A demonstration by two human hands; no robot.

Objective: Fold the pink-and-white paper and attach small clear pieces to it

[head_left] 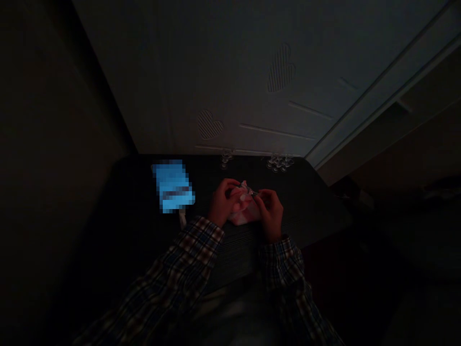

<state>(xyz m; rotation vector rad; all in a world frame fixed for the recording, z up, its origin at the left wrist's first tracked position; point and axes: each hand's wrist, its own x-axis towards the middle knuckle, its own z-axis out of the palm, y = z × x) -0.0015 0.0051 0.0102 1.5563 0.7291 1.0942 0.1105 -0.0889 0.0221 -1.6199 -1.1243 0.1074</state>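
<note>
No lettering or number is reading clearly: mosaic blocks are covering the blue screen [173,180]. Two raised, striped hearts [281,69] are standing on the panel [234,62] as plain symbols.

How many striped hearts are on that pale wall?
2: the larger heart higher and further right, the smaller heart lower left. It's dark, so others might be hidden.

In plaid cuffs [207,238], L hand [224,201] is gripping a crumpled pink-&-white soft bundle [247,215] & R hand [272,210] is pinching at its upper R edge, both working over a dark wood-grain tabletop [230,252]. A pixelated bright-blue rect. panel [173,186] is lying to the L; small clear shiny pieces [278,162] are sitting nr a pale wall panel w/ striped raised hearts [281,68].
</note>
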